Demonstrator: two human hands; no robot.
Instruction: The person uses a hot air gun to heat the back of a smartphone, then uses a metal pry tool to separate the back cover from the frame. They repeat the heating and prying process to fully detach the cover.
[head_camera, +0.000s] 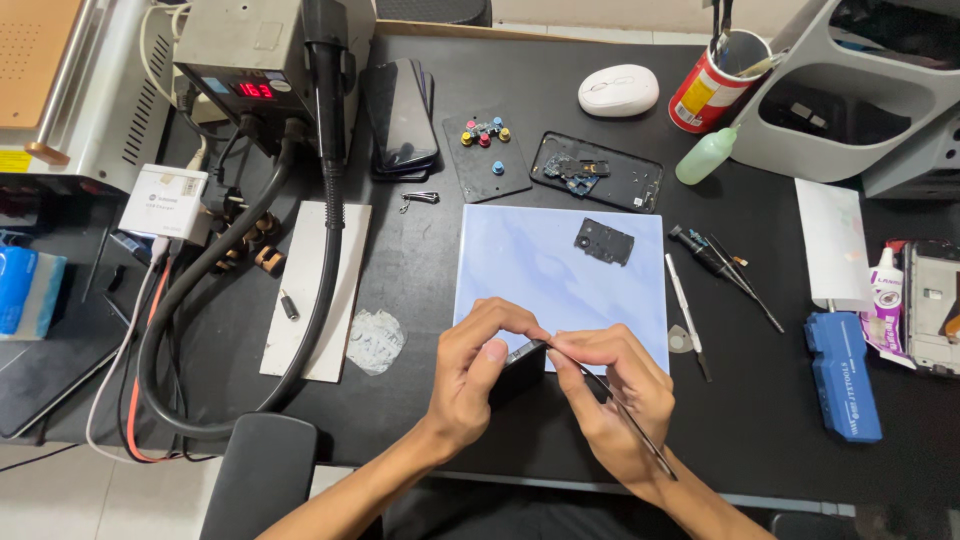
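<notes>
My left hand (478, 372) grips a small dark phone part (520, 358) at the near edge of a pale blue work mat (540, 270). My right hand (612, 392) pinches a thin metal tool (630, 420), and its tip touches the part. A small black cover piece (604, 241) lies on the mat's far right corner. Beyond the mat an opened phone body (597, 172) shows its inner boards.
A hot-air station (250, 70) with a thick black hose (200, 300) stands at the left. A black screw tray (486, 152), stacked phones (400, 115), a white mouse (618, 90), a red tool can (715, 85), a green squeeze bottle (706, 156), screwdrivers (722, 265) and a blue case (843, 375) surround the mat.
</notes>
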